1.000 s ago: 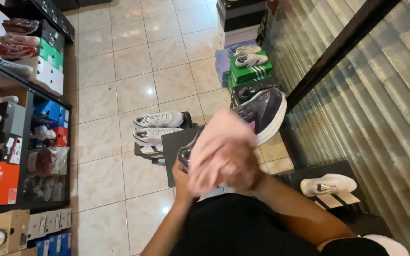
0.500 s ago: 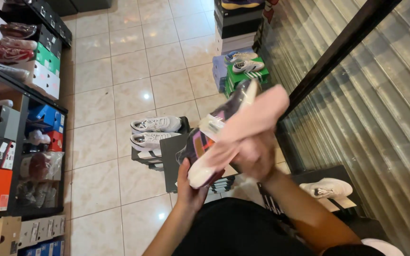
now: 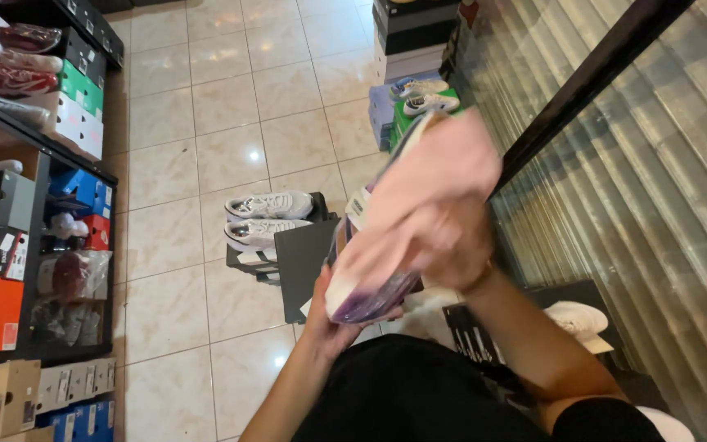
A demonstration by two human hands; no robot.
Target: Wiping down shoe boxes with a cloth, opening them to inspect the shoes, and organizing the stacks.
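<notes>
A purple and white sneaker is held up in front of me, toe pointing away. My left hand grips its heel end from below. My right hand presses a pink cloth against the side of the shoe and is blurred with motion. The cloth covers most of the shoe's upper part. Below the hands are my black shorts.
A pair of white sneakers lies on the tiled floor beside a dark open shoe box. Shelves with shoes and coloured boxes line the left. Stacked boxes with sneakers stand ahead. A ribbed glass wall runs along the right.
The shoe has turned from flat in my lap to upright and end-on. The right hand with the pink cloth has slid along it.
</notes>
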